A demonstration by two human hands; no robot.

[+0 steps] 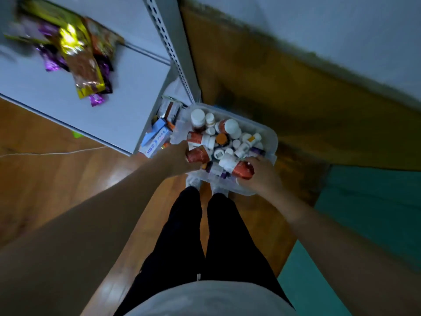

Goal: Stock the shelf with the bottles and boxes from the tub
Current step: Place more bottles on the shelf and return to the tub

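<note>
Red bottles gripped: L hand (pixel 176 159) one (pixel 197 155), R hand (pixel 262 174) another (pixel 242 169).

Both arms stretched down, left hand (pixel 176 159) and right hand (pixel 262 176) each in curled grip.

The floor (pixel 52 179) was glossy wood planking, catching dim reflections; a pale wall (pixel 341 37) ran along the far side; teal matting (pixel 369 215) lay at the right; light was low.

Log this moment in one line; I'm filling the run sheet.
left hand: grips red bottle | right hand: grips red bottle | tub: full
</note>
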